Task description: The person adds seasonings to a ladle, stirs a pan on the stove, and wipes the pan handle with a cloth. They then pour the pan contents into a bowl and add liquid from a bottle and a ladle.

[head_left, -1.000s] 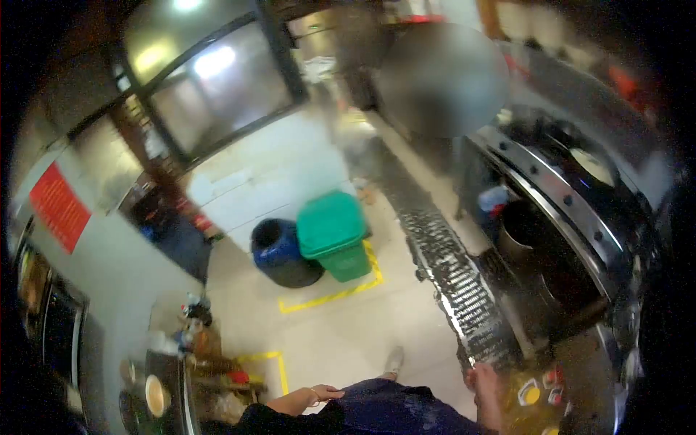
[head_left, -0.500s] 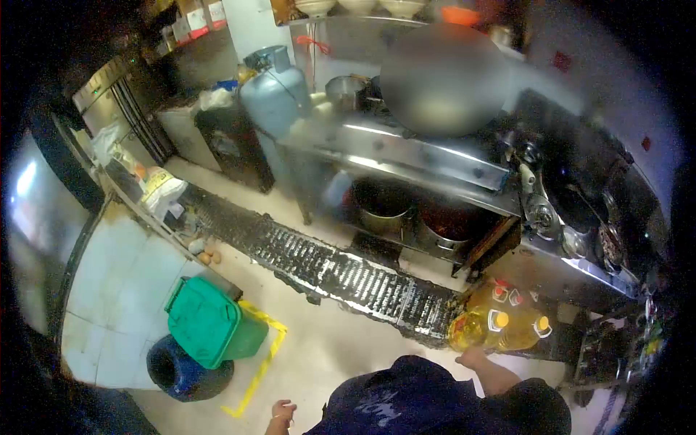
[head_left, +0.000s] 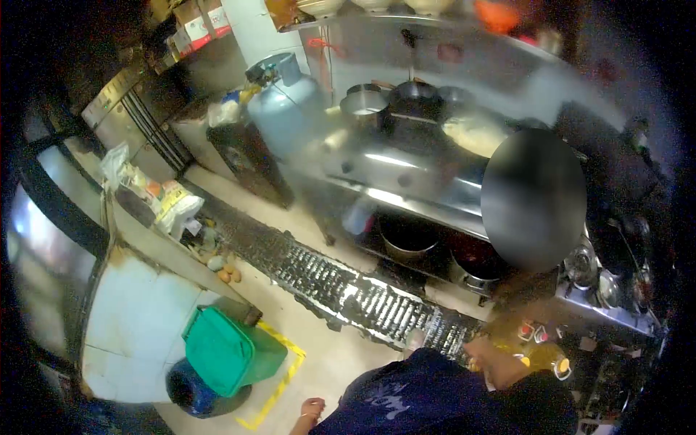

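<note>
One long steel stove; pots tucked beneath, likely freeing cooking surface. Green bin beside yellow tape, probably marking its place. Yellow-capped bottles upright, near your right hand, likely so necks stay reachable; long axes vertical, caps up. Whether right fingers grip anything: cannot tell. Your left hand well apart, fingers loosely bent, nothing seen in it.
</note>
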The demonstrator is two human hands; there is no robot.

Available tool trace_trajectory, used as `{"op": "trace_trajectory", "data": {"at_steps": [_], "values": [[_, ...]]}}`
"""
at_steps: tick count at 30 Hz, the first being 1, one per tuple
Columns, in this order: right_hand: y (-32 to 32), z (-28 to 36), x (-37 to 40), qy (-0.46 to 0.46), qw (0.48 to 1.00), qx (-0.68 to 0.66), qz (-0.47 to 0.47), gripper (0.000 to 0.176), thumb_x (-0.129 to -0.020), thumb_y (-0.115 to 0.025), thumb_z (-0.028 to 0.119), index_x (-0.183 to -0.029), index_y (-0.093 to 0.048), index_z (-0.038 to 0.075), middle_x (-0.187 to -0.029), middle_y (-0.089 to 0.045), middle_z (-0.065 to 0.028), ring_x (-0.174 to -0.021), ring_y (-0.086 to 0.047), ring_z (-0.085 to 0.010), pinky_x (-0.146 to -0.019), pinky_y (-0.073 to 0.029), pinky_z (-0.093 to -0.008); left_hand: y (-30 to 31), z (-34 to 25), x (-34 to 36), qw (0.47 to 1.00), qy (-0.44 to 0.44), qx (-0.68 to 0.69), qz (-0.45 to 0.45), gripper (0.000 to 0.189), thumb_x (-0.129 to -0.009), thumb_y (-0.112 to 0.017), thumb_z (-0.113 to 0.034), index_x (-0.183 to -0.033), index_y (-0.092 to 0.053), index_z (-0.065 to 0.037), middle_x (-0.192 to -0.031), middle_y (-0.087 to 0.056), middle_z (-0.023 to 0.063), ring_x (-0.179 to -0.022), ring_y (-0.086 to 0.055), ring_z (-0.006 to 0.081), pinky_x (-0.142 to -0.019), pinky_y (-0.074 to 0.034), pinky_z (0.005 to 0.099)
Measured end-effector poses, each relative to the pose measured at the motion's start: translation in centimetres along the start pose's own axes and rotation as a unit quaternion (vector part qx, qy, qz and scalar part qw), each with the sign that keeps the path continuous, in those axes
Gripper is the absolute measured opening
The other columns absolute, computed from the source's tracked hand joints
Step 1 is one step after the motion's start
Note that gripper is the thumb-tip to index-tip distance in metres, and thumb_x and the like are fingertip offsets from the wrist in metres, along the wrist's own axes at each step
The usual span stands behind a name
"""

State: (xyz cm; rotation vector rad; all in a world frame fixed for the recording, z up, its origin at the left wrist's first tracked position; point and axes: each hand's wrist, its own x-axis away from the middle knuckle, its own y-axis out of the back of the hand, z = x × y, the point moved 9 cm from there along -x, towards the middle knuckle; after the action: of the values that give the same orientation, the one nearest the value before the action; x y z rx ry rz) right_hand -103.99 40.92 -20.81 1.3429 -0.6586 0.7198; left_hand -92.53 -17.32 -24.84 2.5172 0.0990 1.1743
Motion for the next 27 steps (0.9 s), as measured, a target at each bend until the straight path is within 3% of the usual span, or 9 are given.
{"op": "trace_trajectory", "data": {"at_steps": [3,6,8,13,15,18,20,24,27], "values": [[1.7,-6.2,-7.9,-0.038,0.981,-0.191,-0.020,0.042,-0.085,-0.043,0.040,-0.078,-0.068,0.007,-0.072,-0.065,-0.0124,-0.074,-0.062,-0.0304,-0.070,-0.049,-0.0389,-3.5,-2.9,-1.6,0.997,0.033,0.027,0.061,0.030,-0.073,-0.069,-0.019,-0.097,-0.063,-0.003,-0.075,-0.064,0.0090,-0.062,-0.058,0.0158,-0.054,-0.048,0.0292],[7.8,-8.3,-10.4,-0.051,0.970,-0.185,-0.149,0.037,-0.082,-0.048,0.039,-0.079,-0.068,0.008,-0.074,-0.066,-0.0128,-0.074,-0.062,-0.0311,-0.070,-0.048,-0.0384,-4.3,-7.4,-5.2,0.993,-0.037,-0.116,0.009,0.039,-0.074,-0.069,-0.028,-0.105,-0.061,-0.005,-0.082,-0.065,0.0113,-0.067,-0.061,0.0199,-0.057,-0.050,0.0316],[10.4,-10.1,-11.6,-0.074,0.951,-0.228,-0.194,0.036,-0.080,-0.051,0.038,-0.080,-0.067,0.006,-0.075,-0.065,-0.0144,-0.073,-0.062,-0.0308,-0.069,-0.048,-0.0387,-4.2,-11.2,-5.7,0.994,0.019,-0.109,-0.021,0.042,-0.075,-0.067,-0.034,-0.107,-0.061,-0.006,-0.085,-0.065,0.0137,-0.074,-0.063,0.0229,-0.065,-0.051,0.0328],[11.6,-13.2,-16.1,-0.092,0.920,-0.288,-0.250,0.036,-0.078,-0.052,0.037,-0.079,-0.064,0.002,-0.074,-0.063,-0.0156,-0.070,-0.061,-0.0297,-0.068,-0.046,-0.0400,-3.0,-21.9,-10.7,0.992,-0.072,-0.080,-0.062,0.045,-0.073,-0.067,-0.036,-0.106,-0.062,-0.007,-0.087,-0.065,0.0152,-0.082,-0.063,0.0237,-0.077,-0.048,0.0325],[17.6,-8.5,-10.0,-0.115,0.942,-0.257,-0.180,0.040,-0.081,-0.051,0.038,-0.080,-0.063,0.001,-0.076,-0.063,-0.0153,-0.073,-0.061,-0.0286,-0.070,-0.046,-0.0401,-2.1,-28.1,-12.8,0.989,-0.108,-0.087,-0.056,0.043,-0.074,-0.066,-0.035,-0.106,-0.061,-0.006,-0.086,-0.065,0.0142,-0.080,-0.062,0.0226,-0.075,-0.049,0.0316],[11.3,-12.0,-14.3,-0.163,0.935,-0.286,-0.133,0.041,-0.082,-0.051,0.039,-0.086,-0.061,-0.001,-0.082,-0.064,-0.0148,-0.077,-0.061,-0.0285,-0.071,-0.046,-0.0412,0.0,-38.2,-17.4,0.973,-0.193,-0.111,-0.055,0.036,-0.078,-0.064,-0.031,-0.103,-0.061,-0.005,-0.084,-0.064,0.0131,-0.079,-0.062,0.0205,-0.073,-0.049,0.0305],[10.1,-11.9,-13.7,-0.200,0.932,-0.277,-0.121,0.040,-0.081,-0.051,0.039,-0.086,-0.062,0.001,-0.081,-0.064,-0.0145,-0.076,-0.061,-0.0290,-0.070,-0.046,-0.0411,1.4,-45.8,-20.9,0.969,-0.244,-0.020,-0.027,0.029,-0.080,-0.062,-0.027,-0.099,-0.062,-0.005,-0.083,-0.064,0.0113,-0.076,-0.061,0.0189,-0.072,-0.049,0.0310],[10.5,-8.0,-11.6,-0.255,0.921,-0.272,-0.112,0.038,-0.081,-0.051,0.039,-0.085,-0.062,0.004,-0.079,-0.064,-0.0139,-0.074,-0.061,-0.0300,-0.069,-0.047,-0.0408,5.4,-61.0,-30.9,0.909,-0.398,-0.074,-0.097,0.023,-0.080,-0.061,-0.023,-0.095,-0.063,-0.006,-0.087,-0.064,0.0128,-0.077,-0.063,0.0249,-0.071,-0.049,0.0323],[10.9,-3.7,-11.1,-0.279,0.914,-0.273,-0.108,0.036,-0.080,-0.051,0.040,-0.085,-0.063,0.006,-0.078,-0.064,-0.0135,-0.073,-0.061,-0.0308,-0.069,-0.048,-0.0405,7.0,-75.1,-31.0,0.834,-0.502,-0.167,-0.159,0.023,-0.077,-0.060,-0.023,-0.094,-0.064,-0.008,-0.087,-0.064,0.0135,-0.081,-0.061,0.0297,-0.075,-0.047,0.0368]]}}
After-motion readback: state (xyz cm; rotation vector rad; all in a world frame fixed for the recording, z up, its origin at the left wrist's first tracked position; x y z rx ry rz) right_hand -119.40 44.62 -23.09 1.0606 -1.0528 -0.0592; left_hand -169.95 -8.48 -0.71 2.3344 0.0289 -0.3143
